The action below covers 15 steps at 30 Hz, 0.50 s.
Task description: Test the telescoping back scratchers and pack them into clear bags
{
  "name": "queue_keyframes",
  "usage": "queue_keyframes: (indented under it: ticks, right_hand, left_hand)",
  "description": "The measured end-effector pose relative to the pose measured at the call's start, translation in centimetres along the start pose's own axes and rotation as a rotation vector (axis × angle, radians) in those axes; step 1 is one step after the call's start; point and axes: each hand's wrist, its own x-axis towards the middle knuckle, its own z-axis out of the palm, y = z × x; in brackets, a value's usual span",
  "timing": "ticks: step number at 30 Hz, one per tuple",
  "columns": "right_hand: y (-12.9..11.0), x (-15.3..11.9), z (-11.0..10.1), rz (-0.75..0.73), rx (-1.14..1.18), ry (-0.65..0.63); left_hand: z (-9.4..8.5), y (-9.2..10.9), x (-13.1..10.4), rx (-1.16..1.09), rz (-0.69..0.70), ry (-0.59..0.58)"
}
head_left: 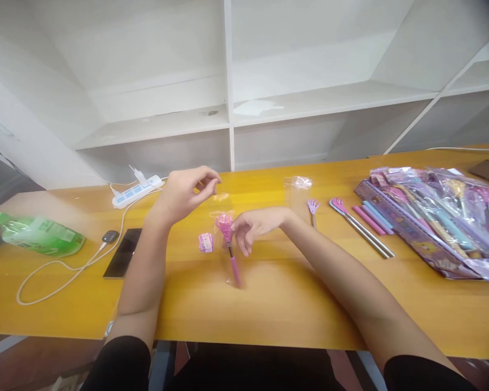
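A pink back scratcher (pixel 225 222) with a claw head, a dark metal neck and a pink handle is in a clear plastic sleeve (pixel 222 202) over the table. My right hand (pixel 252 228) bends down from the right, its thumb and forefinger closed at the scratcher's neck; the other fingers hang loosely curled. Above and to the left is my left hand (pixel 191 187), thumb and forefinger drawn together near the sleeve's top end. Whether film is between them is too faint to tell. A small pink and purple card (pixel 206 243) lies left of the scratcher.
To the right lie a purple scratcher (pixel 313 206), pink and blue scratchers with metal rods (pixel 362 233), coloured grip tubes (pixel 372 217) and a display box (pixel 415 233) of packed scratchers. Leftward are a phone (pixel 123 253), a power strip (pixel 138 191), a white cable and a green bottle (pixel 41 234).
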Motion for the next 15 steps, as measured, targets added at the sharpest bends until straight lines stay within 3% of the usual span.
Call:
queue_keyframes:
  ticks: [3, 7, 11, 15]
  right_hand:
    - [3.1, 3.0, 0.6, -0.039, -0.052, 0.283]
    - [5.9, 8.3, 3.7, -0.009, -0.179, 0.627]
    - [7.9, 11.2, 6.3, 0.02, -0.295, 0.78]
    - [9.3, 11.2, 6.2, 0.009, -0.321, 0.817]
  left_hand:
    - [0.4, 0.5, 0.1, -0.053, 0.002, -0.049]
    - [0.7, 0.8, 0.1, -0.093, 0.001, -0.105]
    - [0.9, 1.0, 0.0, -0.172, 0.017, -0.113]
    - [0.8, 1.0, 0.1, -0.208, 0.132, -0.107]
